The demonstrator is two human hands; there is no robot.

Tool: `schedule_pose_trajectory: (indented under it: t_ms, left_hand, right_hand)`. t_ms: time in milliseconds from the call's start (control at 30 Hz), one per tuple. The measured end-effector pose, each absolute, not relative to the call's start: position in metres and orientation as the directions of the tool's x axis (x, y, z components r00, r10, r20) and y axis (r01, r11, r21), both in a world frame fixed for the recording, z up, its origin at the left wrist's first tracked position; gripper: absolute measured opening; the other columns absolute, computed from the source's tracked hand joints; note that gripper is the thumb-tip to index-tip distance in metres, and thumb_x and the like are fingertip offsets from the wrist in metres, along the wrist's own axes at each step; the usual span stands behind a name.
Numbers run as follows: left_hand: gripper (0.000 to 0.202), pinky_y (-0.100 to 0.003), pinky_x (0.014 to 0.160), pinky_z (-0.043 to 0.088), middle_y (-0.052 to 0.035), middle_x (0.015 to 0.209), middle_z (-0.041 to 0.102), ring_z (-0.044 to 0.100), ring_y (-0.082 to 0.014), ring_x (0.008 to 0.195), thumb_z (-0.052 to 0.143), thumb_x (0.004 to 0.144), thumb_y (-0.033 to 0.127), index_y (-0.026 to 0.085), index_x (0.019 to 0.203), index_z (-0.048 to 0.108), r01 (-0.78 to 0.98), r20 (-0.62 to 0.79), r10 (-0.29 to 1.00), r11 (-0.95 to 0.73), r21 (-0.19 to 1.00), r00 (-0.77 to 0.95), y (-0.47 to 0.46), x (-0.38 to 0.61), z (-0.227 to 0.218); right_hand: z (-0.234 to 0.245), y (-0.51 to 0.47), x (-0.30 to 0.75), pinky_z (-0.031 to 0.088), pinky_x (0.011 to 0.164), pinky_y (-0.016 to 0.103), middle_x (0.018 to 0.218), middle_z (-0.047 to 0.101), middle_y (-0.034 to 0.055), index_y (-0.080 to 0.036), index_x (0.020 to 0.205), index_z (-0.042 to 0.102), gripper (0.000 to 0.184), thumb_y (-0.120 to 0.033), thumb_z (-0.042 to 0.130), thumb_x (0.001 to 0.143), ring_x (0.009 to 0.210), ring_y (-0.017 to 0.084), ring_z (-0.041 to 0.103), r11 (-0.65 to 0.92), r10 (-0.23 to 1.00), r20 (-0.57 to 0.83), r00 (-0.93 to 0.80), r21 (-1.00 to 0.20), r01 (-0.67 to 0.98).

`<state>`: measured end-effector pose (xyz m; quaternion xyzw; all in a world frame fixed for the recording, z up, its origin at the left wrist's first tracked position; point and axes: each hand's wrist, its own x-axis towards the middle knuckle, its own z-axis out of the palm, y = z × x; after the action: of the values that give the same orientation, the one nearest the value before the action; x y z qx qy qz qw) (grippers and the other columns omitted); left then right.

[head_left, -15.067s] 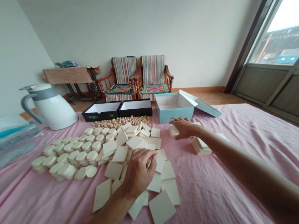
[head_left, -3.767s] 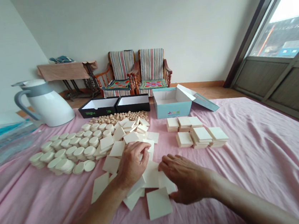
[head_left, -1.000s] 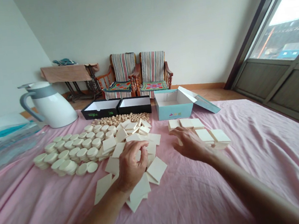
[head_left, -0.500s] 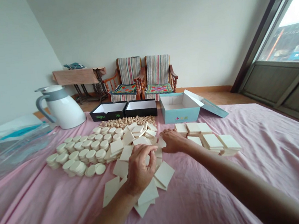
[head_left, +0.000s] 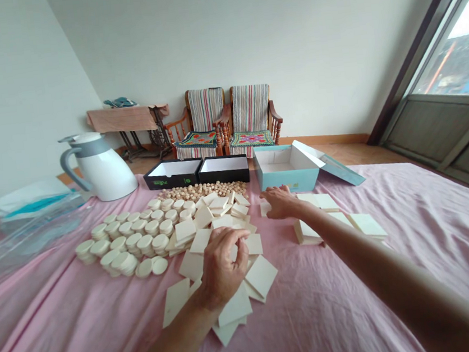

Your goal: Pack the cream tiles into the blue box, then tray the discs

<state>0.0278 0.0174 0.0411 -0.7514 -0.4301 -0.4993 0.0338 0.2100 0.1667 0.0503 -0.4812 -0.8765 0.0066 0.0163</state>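
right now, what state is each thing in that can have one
blue box, open, lid tilted at its right side
black boxes, open
jug, upright
round discs, stacked in rows
loose square tiles, scattered in a heap
sorted square tiles, in neat stacks
left hand, fingers curled over the loose tiles
right hand, palm down on a stack by the blue box

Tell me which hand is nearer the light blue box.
Right. The right hand is just in front of the light blue box; the left hand is farther back, on the loose square tiles.
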Motion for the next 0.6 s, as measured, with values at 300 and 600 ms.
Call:
schedule_pose_trajectory:
  t_ms: [300,600]
  left_hand:
    - [0.019,-0.029,0.078,0.047,-0.0030,0.081,0.066,0.058,-0.0167,0.082,0.051,0.081,0.006,0.018,0.090,0.062,0.664,0.780,0.616,-0.629,0.405,0.108,0.018,0.027,0.039]
    - [0.020,-0.030,0.080,0.047,-0.0033,0.082,0.066,0.058,-0.0162,0.082,0.051,0.080,0.004,0.017,0.091,0.061,0.653,0.786,0.608,-0.643,0.401,0.115,0.017,0.026,0.038]
  right_hand:
    - [0.038,0.198,0.161,0.040,0.089,0.031,0.120,0.059,0.0103,-0.018,0.121,0.054,0.055,-0.005,0.052,0.067,0.112,0.023,0.051,0.654,0.756,0.066,-0.651,-0.119,0.747]
    - [0.038,0.214,0.152,0.040,0.090,0.035,0.118,0.057,0.0119,-0.017,0.120,0.053,0.055,-0.023,0.063,0.066,0.110,0.027,0.051,0.645,0.764,0.071,-0.642,-0.098,0.758]
